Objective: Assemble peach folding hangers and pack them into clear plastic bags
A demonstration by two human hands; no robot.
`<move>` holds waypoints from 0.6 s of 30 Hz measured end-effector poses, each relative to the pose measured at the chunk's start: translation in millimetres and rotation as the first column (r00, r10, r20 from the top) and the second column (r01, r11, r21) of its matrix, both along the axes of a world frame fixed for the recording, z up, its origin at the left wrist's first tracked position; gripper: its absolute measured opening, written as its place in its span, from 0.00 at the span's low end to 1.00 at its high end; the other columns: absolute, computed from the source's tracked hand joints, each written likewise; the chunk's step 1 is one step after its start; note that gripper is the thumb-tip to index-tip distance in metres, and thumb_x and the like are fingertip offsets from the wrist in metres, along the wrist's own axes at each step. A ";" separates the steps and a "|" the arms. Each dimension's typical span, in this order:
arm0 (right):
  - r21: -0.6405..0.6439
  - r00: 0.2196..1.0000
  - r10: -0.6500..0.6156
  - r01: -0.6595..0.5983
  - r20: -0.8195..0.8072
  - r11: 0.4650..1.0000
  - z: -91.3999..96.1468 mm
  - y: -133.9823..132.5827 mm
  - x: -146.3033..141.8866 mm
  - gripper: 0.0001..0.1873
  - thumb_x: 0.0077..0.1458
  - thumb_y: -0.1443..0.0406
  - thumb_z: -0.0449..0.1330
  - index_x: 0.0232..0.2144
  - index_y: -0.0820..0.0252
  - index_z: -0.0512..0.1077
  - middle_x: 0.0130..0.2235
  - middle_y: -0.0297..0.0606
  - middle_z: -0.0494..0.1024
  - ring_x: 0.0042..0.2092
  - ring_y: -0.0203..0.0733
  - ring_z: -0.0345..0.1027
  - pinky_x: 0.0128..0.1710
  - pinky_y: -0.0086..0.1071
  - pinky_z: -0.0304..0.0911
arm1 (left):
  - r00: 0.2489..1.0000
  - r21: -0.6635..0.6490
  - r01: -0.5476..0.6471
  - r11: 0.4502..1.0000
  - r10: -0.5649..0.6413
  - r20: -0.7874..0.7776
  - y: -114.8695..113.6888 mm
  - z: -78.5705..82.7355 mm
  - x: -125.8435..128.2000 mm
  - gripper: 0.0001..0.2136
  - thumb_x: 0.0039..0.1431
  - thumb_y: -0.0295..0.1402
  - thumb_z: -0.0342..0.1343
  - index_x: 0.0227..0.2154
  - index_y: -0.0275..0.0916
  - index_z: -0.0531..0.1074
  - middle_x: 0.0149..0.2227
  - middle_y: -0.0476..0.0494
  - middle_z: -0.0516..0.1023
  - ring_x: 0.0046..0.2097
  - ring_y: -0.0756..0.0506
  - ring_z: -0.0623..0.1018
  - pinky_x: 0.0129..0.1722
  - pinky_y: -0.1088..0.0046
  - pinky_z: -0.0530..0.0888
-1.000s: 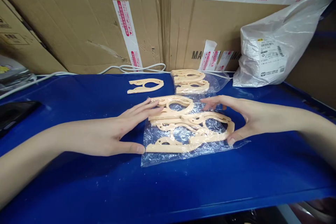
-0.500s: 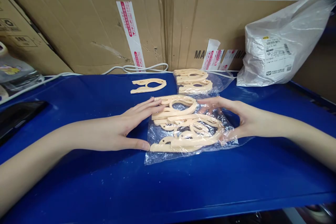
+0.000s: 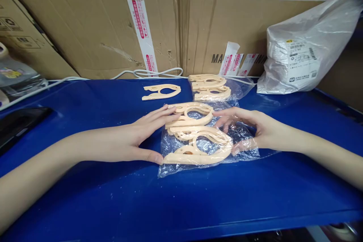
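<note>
A clear plastic bag (image 3: 246,151) lies on the blue table top (image 3: 181,200) with several beige plastic hanger-shaped pieces (image 3: 198,147) stacked on it. My left hand (image 3: 141,136) lies flat at the stack's left side, fingers stretched out, fingertips on the upper piece and thumb against the lower one. My right hand (image 3: 252,128) presses in from the right, fingers curved against the pieces and the crinkled bag.
A second bag of beige pieces (image 3: 210,87) and one loose piece (image 3: 161,91) lie farther back. Taped cardboard boxes (image 3: 113,26) form the back wall, with a white cable (image 3: 153,72) along them. A white parcel bag (image 3: 306,56) stands right; a dark object (image 3: 17,123) lies left.
My right hand has pushed the spread pieces leftwards into a tighter stack, crumpling the bag. My left hand has stayed braced at the left side.
</note>
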State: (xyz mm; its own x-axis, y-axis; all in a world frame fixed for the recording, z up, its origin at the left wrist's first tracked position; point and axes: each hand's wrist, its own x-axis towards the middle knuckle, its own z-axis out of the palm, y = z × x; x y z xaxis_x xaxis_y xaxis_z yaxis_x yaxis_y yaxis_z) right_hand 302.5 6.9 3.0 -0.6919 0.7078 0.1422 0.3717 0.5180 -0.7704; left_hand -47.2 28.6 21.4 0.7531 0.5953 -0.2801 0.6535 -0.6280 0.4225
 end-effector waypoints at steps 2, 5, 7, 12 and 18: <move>0.022 1.000 -0.007 0.007 -0.002 1.000 -0.4 -0.7 -1.2 0.39 0.50 0.60 0.71 0.62 0.51 0.64 0.49 0.36 0.78 0.44 0.39 0.73 0.47 0.34 0.71 | 1.000 -0.003 0.001 1.000 -0.001 0.011 0.3 0.1 0.1 0.41 0.60 0.57 0.55 0.68 0.65 0.35 0.73 0.59 0.28 0.72 0.34 0.35 0.68 0.43 0.45; 0.044 1.000 -0.010 0.010 -0.004 0.999 -0.6 -0.8 -2.6 0.38 0.50 0.60 0.71 0.62 0.50 0.64 0.49 0.35 0.78 0.44 0.39 0.73 0.48 0.34 0.71 | 1.000 0.009 0.012 1.000 -0.013 0.029 0.8 -0.5 -0.1 0.40 0.61 0.56 0.55 0.68 0.66 0.35 0.73 0.58 0.28 0.72 0.34 0.35 0.67 0.43 0.46; 0.057 1.000 -0.013 0.013 -0.003 0.998 -0.7 -0.8 -3.7 0.38 0.50 0.60 0.71 0.62 0.50 0.64 0.49 0.36 0.78 0.44 0.39 0.73 0.48 0.34 0.71 | 0.999 0.017 0.017 1.000 -0.018 0.036 0.8 -1.1 -0.3 0.40 0.61 0.55 0.55 0.68 0.67 0.35 0.73 0.59 0.29 0.72 0.34 0.35 0.67 0.44 0.47; 0.071 0.999 -0.018 0.016 0.028 0.997 0.3 -1.1 -5.9 0.36 0.52 0.60 0.70 0.61 0.50 0.64 0.51 0.35 0.78 0.46 0.38 0.73 0.49 0.32 0.70 | 0.999 0.021 0.012 1.000 -0.013 0.040 0.8 -1.4 -0.4 0.41 0.60 0.56 0.55 0.68 0.67 0.36 0.73 0.58 0.29 0.72 0.34 0.36 0.67 0.44 0.47; 0.115 0.991 -0.055 0.041 0.124 0.992 5.9 -5.0 -4.9 0.37 0.52 0.57 0.69 0.62 0.50 0.62 0.48 0.33 0.78 0.47 0.40 0.74 0.49 0.32 0.69 | 0.999 0.012 -0.005 1.000 0.004 0.040 1.3 -0.6 0.3 0.42 0.58 0.57 0.57 0.68 0.66 0.37 0.73 0.57 0.31 0.72 0.33 0.37 0.67 0.44 0.48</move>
State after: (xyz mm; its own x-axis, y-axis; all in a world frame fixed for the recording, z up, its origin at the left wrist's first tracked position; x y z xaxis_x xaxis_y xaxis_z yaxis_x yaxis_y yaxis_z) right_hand 297.6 1.9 8.9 -0.6750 0.7251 0.1361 0.4889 0.5778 -0.6535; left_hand -46.9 29.9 20.8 0.7610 0.6019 -0.2421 0.6389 -0.6304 0.4409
